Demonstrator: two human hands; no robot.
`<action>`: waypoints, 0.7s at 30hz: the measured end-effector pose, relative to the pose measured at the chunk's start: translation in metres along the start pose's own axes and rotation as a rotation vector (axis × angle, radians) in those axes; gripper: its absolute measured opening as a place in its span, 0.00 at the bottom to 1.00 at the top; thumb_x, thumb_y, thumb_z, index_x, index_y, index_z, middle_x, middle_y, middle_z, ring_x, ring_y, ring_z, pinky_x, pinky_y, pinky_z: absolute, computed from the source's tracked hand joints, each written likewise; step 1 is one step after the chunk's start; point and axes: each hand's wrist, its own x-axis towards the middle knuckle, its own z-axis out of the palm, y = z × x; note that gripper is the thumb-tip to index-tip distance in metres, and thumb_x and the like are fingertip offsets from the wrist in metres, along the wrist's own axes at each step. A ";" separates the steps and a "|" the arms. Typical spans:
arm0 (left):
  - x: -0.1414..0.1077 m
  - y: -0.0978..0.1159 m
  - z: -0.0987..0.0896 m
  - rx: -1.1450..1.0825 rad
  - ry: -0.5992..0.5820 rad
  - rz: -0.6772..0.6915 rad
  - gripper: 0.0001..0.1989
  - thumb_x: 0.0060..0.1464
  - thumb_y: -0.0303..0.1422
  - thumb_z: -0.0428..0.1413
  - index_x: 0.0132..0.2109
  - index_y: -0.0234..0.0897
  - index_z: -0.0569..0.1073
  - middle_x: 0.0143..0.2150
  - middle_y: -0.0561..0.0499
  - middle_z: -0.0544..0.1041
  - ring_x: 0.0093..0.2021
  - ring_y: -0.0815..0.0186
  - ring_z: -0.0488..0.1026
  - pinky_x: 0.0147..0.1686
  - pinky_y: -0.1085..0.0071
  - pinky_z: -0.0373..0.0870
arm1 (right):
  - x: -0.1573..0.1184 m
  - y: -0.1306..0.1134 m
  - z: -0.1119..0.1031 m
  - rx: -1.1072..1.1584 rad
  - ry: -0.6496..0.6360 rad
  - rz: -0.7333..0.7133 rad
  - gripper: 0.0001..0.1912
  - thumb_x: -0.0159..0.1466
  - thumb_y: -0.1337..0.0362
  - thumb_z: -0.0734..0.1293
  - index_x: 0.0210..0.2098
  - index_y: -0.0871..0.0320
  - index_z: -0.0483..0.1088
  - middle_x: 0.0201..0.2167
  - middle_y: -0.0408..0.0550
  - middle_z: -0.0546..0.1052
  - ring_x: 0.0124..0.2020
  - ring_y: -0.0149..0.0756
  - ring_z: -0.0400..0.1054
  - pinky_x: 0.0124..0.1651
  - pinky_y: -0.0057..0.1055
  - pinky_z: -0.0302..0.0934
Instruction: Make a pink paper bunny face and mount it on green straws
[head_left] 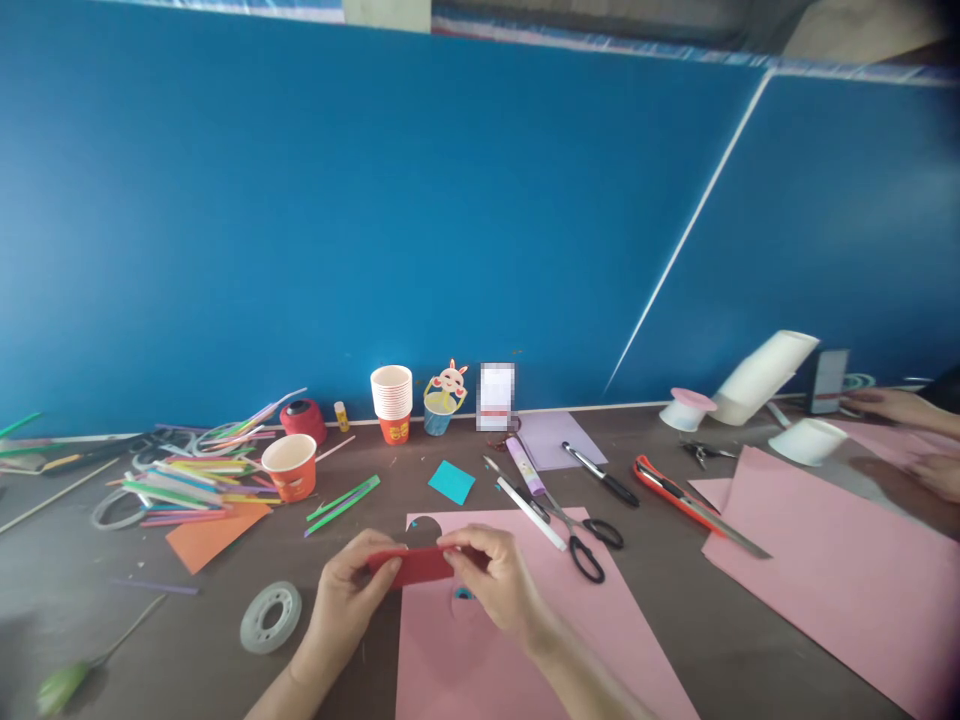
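Observation:
A folded-looking strip of red paper (421, 567) is stretched between my two hands above a pink sheet (465, 670). My left hand (352, 590) pinches its left end between thumb and fingers. The right end is pinched by my right hand (499, 585). Below the strip, a small blue ring-shaped piece (464, 594) shows on the pink paper, partly beside my right fingers. Black-handled scissors (586, 553) and a white pen (532, 514) lie across the sheet's upper right. A small teal paper (451, 482) rests just beyond the sheet.
Left are a tape roll (271, 617), orange paper (214, 535), a red cup (289, 468) and colourful strips (187, 485). Stacked cups (392, 403) stand near the blue partition (375, 200). A red cutter (697, 505) and pink sheets (840, 570) lie right, near another person's hands (900, 412).

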 end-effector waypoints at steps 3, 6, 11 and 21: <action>0.000 0.001 -0.001 0.124 0.031 0.120 0.05 0.46 0.33 0.57 0.32 0.42 0.78 0.31 0.49 0.72 0.33 0.63 0.69 0.32 0.71 0.66 | -0.003 0.004 0.003 0.034 -0.022 0.021 0.10 0.58 0.60 0.63 0.34 0.54 0.75 0.22 0.44 0.73 0.20 0.30 0.63 0.23 0.26 0.61; -0.001 0.002 -0.002 0.264 0.090 0.223 0.06 0.45 0.32 0.58 0.33 0.44 0.78 0.29 0.50 0.70 0.31 0.64 0.68 0.31 0.72 0.66 | -0.006 0.007 0.006 0.093 -0.023 0.046 0.10 0.59 0.60 0.63 0.35 0.55 0.74 0.19 0.42 0.72 0.18 0.29 0.64 0.21 0.26 0.61; -0.008 0.001 -0.004 0.372 0.110 0.276 0.10 0.46 0.31 0.57 0.38 0.46 0.78 0.23 0.53 0.68 0.22 0.68 0.65 0.21 0.75 0.62 | -0.007 0.008 0.007 0.072 0.046 -0.007 0.09 0.59 0.65 0.62 0.36 0.53 0.74 0.26 0.44 0.76 0.22 0.31 0.69 0.25 0.27 0.65; -0.008 -0.002 -0.004 0.094 0.023 -0.068 0.12 0.45 0.35 0.58 0.39 0.42 0.78 0.21 0.52 0.76 0.18 0.67 0.68 0.21 0.74 0.67 | -0.002 0.010 0.002 0.067 0.095 -0.036 0.10 0.57 0.66 0.63 0.38 0.55 0.74 0.34 0.49 0.76 0.28 0.35 0.71 0.30 0.30 0.66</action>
